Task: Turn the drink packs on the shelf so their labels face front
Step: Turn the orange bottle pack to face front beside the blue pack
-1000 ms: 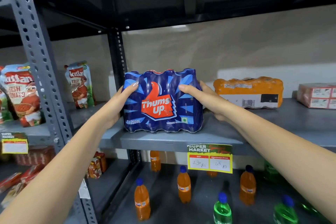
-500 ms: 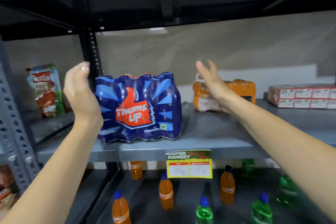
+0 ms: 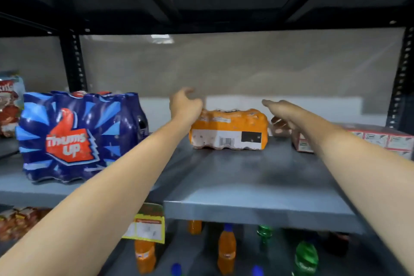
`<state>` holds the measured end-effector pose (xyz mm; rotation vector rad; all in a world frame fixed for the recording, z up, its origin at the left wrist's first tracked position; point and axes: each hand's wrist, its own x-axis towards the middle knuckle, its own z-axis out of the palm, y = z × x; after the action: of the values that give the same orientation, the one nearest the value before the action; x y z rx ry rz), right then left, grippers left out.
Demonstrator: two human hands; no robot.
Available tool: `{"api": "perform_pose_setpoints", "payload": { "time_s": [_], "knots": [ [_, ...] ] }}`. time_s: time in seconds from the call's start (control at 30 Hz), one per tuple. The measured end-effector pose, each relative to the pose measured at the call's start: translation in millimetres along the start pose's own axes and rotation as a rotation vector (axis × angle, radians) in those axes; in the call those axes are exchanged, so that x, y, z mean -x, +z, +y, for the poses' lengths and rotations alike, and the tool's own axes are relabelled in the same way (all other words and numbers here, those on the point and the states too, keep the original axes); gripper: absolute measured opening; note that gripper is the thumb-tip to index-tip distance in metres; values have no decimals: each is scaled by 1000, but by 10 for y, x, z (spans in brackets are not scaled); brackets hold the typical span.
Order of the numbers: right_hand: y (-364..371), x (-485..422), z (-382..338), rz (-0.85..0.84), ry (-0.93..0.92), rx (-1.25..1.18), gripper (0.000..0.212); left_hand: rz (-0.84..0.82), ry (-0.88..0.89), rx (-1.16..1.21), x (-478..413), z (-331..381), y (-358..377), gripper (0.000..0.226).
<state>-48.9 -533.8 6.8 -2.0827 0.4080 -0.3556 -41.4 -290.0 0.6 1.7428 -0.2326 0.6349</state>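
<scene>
The blue Thums Up pack (image 3: 78,136) stands on the grey metal shelf (image 3: 246,186), well off to the left of the left hand (image 3: 184,103), its red thumb logo and white "Thums Up" lettering facing front. The orange drink pack (image 3: 228,129) sits between the two hands, toward the back of the shelf. The side it shows to the front carries only a white panel with a barcode and a black rectangle; the small print on it is too blurred to read.

The left hand is at the pack's upper left corner, fingers loosely curled and spread, holding nothing; whether it touches the wrap cannot be told. The right hand (image 3: 280,111) is just right of the pack's upper right end, fingers extended toward the back and empty, slightly apart from the wrap.

Just beyond and right of the right hand lies a low red and white carton pack (image 3: 369,141) with white label panels whose print is not legible. Far left of the left hand, past the blue pack, a red ketchup pouch (image 3: 10,103) shows at the frame edge.

The rack has black perforated uprights (image 3: 74,63) and a dark upper shelf, with a pale grey wall behind. A yellow price tag (image 3: 146,228) hangs from the shelf lip below the left forearm, its writing blurred. On the level underneath stand orange soda bottles (image 3: 226,251) and green soda bottles (image 3: 305,257).
</scene>
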Motion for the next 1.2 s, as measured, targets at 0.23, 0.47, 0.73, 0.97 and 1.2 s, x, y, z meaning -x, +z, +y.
{"api": "perform_pose_setpoints", "payload": {
  "time_s": [0.23,0.47,0.73,0.97,1.2],
  "knots": [
    [159,-218,22,-252,63,5,59,-260,-561,-38,-356,-147,258,51],
    [197,-257,101,-265,29,-138,36,-483,-628,60,-347,-226,197,33],
    [98,24,279,-80,-205,-239,36,-537,-413,38,-127,-72,-60,18],
    [97,365,458,60,-375,-122,48,-612,-305,137,266,-233,-275,70],
    [115,509,548,12,-398,42,61,-570,-240,-12,463,-408,-304,86]
  ]
}}
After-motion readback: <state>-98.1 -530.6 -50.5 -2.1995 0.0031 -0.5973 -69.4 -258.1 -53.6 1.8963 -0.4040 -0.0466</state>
